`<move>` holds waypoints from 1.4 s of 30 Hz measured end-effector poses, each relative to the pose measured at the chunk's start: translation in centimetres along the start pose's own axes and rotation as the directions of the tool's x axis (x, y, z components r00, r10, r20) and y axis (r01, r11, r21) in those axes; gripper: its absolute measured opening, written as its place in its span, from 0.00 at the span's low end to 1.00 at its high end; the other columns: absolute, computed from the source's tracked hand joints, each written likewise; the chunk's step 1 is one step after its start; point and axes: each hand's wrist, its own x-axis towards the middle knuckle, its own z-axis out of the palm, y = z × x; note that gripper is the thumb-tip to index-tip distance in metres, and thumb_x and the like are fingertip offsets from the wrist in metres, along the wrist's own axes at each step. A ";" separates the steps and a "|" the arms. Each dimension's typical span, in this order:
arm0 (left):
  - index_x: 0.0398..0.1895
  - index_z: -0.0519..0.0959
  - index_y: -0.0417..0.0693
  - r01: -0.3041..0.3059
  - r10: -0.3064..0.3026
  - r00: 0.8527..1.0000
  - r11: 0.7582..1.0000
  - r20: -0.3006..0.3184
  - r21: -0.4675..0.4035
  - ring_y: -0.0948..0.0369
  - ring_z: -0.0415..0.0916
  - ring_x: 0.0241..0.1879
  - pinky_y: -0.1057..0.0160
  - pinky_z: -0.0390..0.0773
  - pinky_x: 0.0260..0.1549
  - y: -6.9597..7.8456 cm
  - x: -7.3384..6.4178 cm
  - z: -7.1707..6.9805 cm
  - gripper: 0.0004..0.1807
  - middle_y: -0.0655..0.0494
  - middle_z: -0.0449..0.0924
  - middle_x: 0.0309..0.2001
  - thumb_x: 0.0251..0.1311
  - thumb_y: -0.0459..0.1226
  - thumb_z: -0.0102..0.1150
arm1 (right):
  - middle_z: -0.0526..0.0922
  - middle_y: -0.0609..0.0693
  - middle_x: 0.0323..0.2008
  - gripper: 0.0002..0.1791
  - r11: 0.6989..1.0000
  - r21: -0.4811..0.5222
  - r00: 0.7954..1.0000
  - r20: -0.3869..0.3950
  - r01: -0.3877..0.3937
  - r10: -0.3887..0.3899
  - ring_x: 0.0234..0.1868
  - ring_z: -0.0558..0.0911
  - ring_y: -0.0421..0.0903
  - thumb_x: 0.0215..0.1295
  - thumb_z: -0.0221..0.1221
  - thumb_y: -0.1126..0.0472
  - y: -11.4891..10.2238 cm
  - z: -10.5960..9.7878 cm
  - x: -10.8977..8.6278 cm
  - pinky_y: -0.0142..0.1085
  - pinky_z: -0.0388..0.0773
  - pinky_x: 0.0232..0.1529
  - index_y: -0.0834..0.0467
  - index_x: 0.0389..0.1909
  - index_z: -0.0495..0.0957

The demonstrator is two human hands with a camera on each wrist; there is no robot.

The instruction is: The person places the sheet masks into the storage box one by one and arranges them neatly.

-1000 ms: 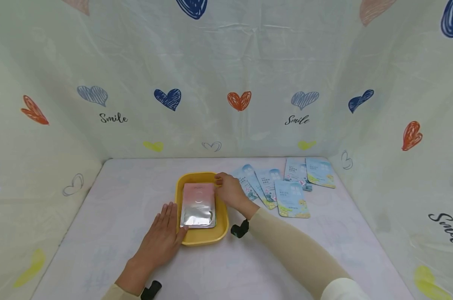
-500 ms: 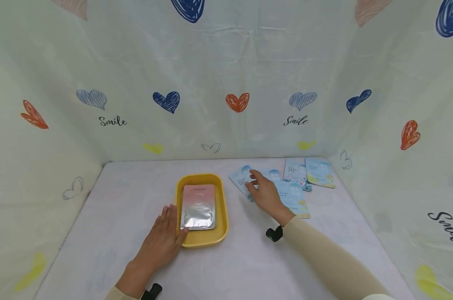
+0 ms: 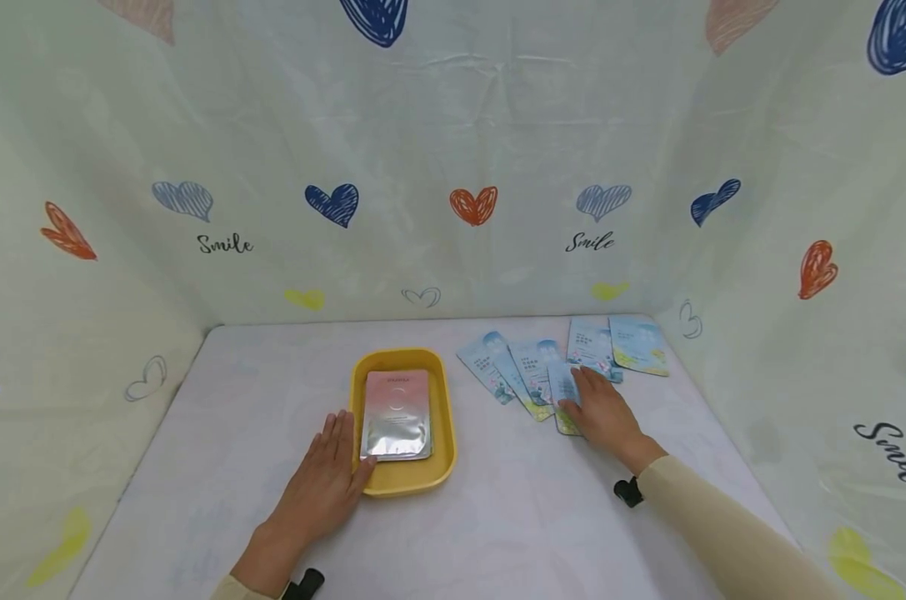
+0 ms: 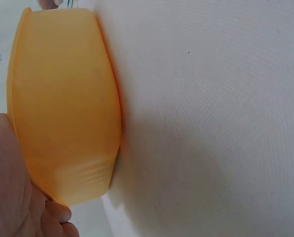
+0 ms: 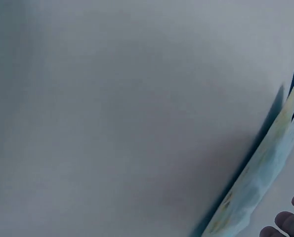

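A yellow tray (image 3: 443, 417) holds a pink and silver sachet (image 3: 397, 415), which lies flat inside it. Against the tray's left side rests my left hand (image 3: 319, 477), its fingers straight and its thumb at the near left rim. The left wrist view shows the tray's outer wall (image 4: 67, 94) with the hand's edge beside it. Farther right, my right hand (image 3: 608, 415) is over a light blue sachet (image 3: 561, 385), covering much of it. In the right wrist view its fingers (image 5: 290, 222) appear loosely bent near the blue sachet's edge (image 5: 258, 173); whether they touch it I cannot tell.
Several other light blue sachets lie on the white table, some overlapping: a fan of them (image 3: 488, 367) left of the right hand, and more (image 3: 638, 343) at the back right corner. A heart-printed curtain (image 3: 415, 125) stands behind and on both sides.
My right hand has moved from the tray's far right rim rightward across the blue sachets to the nearest one. The left hand has stayed at the tray.
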 end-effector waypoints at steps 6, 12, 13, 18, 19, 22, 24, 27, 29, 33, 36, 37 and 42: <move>0.82 0.48 0.26 -0.004 0.004 1.000 1.000 -0.005 0.010 0.36 0.47 0.83 0.36 0.57 0.78 0.0 0.0 0.1 0.44 0.29 0.52 0.81 0.82 0.51 0.48 | 0.61 0.75 0.77 0.41 0.998 -0.064 0.997 0.072 -0.016 0.021 0.78 0.61 0.74 0.79 0.59 0.48 1.2 0.6 -1.4 0.68 0.59 0.76 0.74 0.77 0.60; 0.82 0.47 0.26 -0.003 0.003 1.000 1.000 -0.007 0.008 0.36 0.47 0.83 0.36 0.57 0.78 -0.1 0.0 0.2 0.44 0.29 0.52 0.81 0.82 0.51 0.48 | 0.61 0.74 0.78 0.40 0.998 -0.053 0.990 0.135 -0.027 0.034 0.80 0.58 0.72 0.82 0.54 0.46 1.4 1.3 -1.6 0.71 0.55 0.76 0.75 0.77 0.59; 0.82 0.47 0.26 -0.002 0.002 1.000 1.000 -0.007 0.007 0.36 0.47 0.83 0.36 0.57 0.78 -0.1 0.0 0.2 0.44 0.28 0.52 0.81 0.82 0.51 0.48 | 0.61 0.74 0.78 0.40 0.998 -0.051 0.989 0.141 -0.028 0.035 0.80 0.57 0.72 0.82 0.53 0.47 1.4 1.4 -1.6 0.71 0.54 0.77 0.75 0.77 0.59; 0.82 0.47 0.26 0.002 -0.002 1.000 1.000 0.000 0.002 0.36 0.47 0.83 0.36 0.57 0.78 0.0 0.0 0.1 0.44 0.29 0.52 0.81 0.82 0.50 0.48 | 0.60 0.73 0.78 0.40 0.998 -0.047 0.989 0.145 -0.031 0.037 0.81 0.57 0.71 0.82 0.53 0.47 1.1 1.8 -1.2 0.70 0.53 0.78 0.74 0.78 0.58; 0.82 0.47 0.26 0.002 -0.002 1.000 1.000 0.001 0.001 0.36 0.46 0.83 0.36 0.57 0.78 0.0 0.0 0.1 0.44 0.29 0.51 0.82 0.82 0.50 0.48 | 0.60 0.73 0.78 0.40 0.998 -0.048 0.989 0.144 -0.030 0.036 0.80 0.57 0.71 0.82 0.53 0.47 1.0 1.9 -1.1 0.69 0.53 0.78 0.74 0.78 0.58; 0.82 0.47 0.26 -0.002 0.002 1.000 1.000 -0.001 0.001 0.36 0.47 0.83 0.35 0.57 0.78 0.0 -0.1 0.1 0.44 0.29 0.51 0.82 0.81 0.50 0.49 | 0.60 0.72 0.78 0.40 0.999 -0.043 0.989 0.142 -0.029 0.035 0.81 0.57 0.71 0.82 0.53 0.47 0.6 2.1 -1.0 0.69 0.53 0.78 0.73 0.78 0.58; 0.82 0.47 0.25 -0.004 0.004 1.000 1.000 -0.005 0.003 0.36 0.47 0.83 0.35 0.57 0.78 0.1 -0.1 0.0 0.44 0.29 0.51 0.81 0.81 0.51 0.49 | 0.60 0.72 0.78 0.40 0.999 -0.033 0.989 0.145 -0.027 0.031 0.81 0.57 0.70 0.82 0.53 0.47 0.1 2.1 -0.9 0.69 0.53 0.78 0.73 0.78 0.58; 0.82 0.48 0.25 -0.006 0.006 1.000 1.000 -0.007 0.006 0.35 0.47 0.82 0.35 0.57 0.78 0.1 -0.1 0.0 0.44 0.28 0.51 0.81 0.82 0.51 0.48 | 0.61 0.72 0.78 0.40 1.000 -0.020 0.988 0.150 -0.019 0.021 0.80 0.58 0.71 0.82 0.54 0.46 -0.7 2.2 -0.8 0.69 0.54 0.78 0.73 0.78 0.59; 0.82 0.48 0.25 -0.006 0.006 1.000 1.000 -0.007 0.007 0.35 0.47 0.82 0.35 0.57 0.78 0.1 -0.1 0.0 0.44 0.28 0.51 0.81 0.82 0.51 0.48 | 0.61 0.72 0.78 0.40 1.000 -0.021 0.987 0.158 -0.015 0.018 0.80 0.59 0.71 0.81 0.54 0.45 -1.4 2.2 -0.7 0.68 0.55 0.78 0.72 0.78 0.60; 0.81 0.48 0.25 -0.005 0.005 1.000 1.000 -0.006 0.009 0.35 0.47 0.82 0.35 0.57 0.78 0.2 -0.1 -0.1 0.44 0.28 0.52 0.81 0.82 0.51 0.48 | 0.63 0.73 0.77 0.40 0.999 -0.043 0.987 0.160 -0.007 0.014 0.78 0.62 0.72 0.81 0.55 0.45 -2.7 2.1 -0.5 0.66 0.60 0.77 0.73 0.77 0.61; 0.81 0.48 0.25 -0.002 0.002 1.000 1.000 -0.005 0.014 0.35 0.47 0.82 0.35 0.57 0.78 0.2 -0.1 -0.1 0.44 0.28 0.52 0.81 0.81 0.50 0.49 | 0.64 0.74 0.75 0.40 0.997 -0.074 0.988 0.156 0.008 0.003 0.76 0.65 0.72 0.80 0.56 0.45 -3.8 2.2 -0.2 0.64 0.64 0.75 0.73 0.76 0.63; 0.81 0.48 0.25 0.001 -0.001 1.000 1.000 -0.003 0.015 0.35 0.47 0.82 0.36 0.57 0.78 0.2 -0.1 0.0 0.44 0.28 0.52 0.81 0.81 0.50 0.49 | 0.65 0.73 0.75 0.40 0.997 -0.082 0.988 0.156 0.014 -0.001 0.76 0.65 0.72 0.80 0.56 0.44 -4.1 2.2 -0.1 0.64 0.65 0.75 0.73 0.76 0.63; 0.82 0.47 0.26 0.014 -0.014 1.000 1.000 0.013 0.020 0.35 0.47 0.82 0.35 0.56 0.78 0.4 0.0 -0.1 0.45 0.29 0.51 0.82 0.81 0.51 0.49 | 0.66 0.72 0.75 0.40 0.994 -0.104 0.988 0.151 0.046 -0.030 0.75 0.67 0.71 0.79 0.57 0.43 -5.5 2.5 0.5 0.64 0.67 0.73 0.71 0.75 0.65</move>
